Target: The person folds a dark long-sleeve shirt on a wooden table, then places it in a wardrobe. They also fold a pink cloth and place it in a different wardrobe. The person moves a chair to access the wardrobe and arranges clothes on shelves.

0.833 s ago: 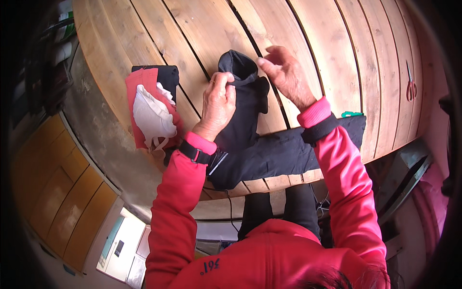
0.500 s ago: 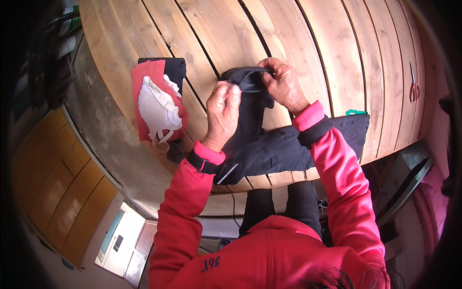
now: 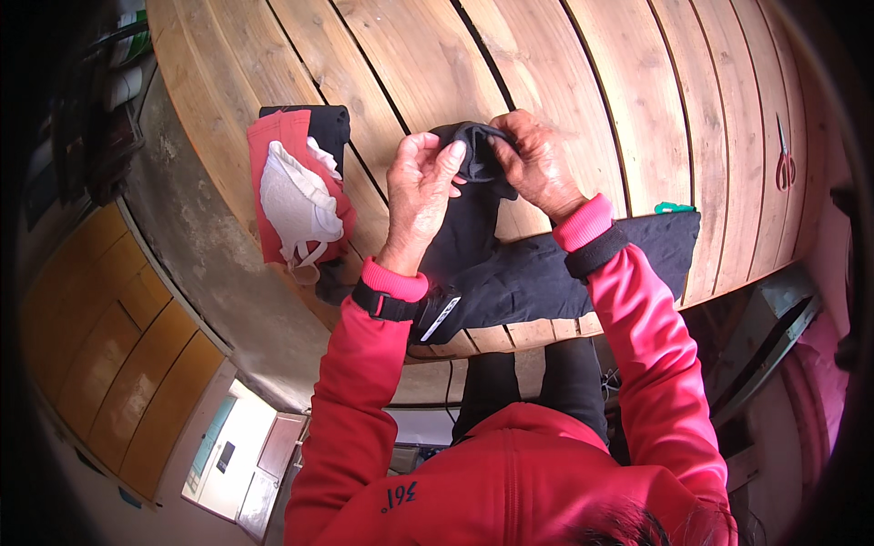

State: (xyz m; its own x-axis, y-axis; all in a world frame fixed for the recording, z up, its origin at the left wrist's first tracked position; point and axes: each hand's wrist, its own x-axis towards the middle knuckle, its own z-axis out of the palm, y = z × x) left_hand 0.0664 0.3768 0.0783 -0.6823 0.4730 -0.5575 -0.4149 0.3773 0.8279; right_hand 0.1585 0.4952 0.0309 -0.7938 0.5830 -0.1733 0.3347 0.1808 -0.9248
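- Left hand (image 3: 417, 196) pinched the left rim of a long black cloth garment's (image 3: 546, 282) open tubular end; right hand (image 3: 537, 162) gripped the right rim.
- Garment lay bent on the slatted pale wooden table (image 3: 410, 55), one stretch along its near edge.
- Risks, judged: loose pinch could drop the soft rim; hard tug could drag cloth off the edge.
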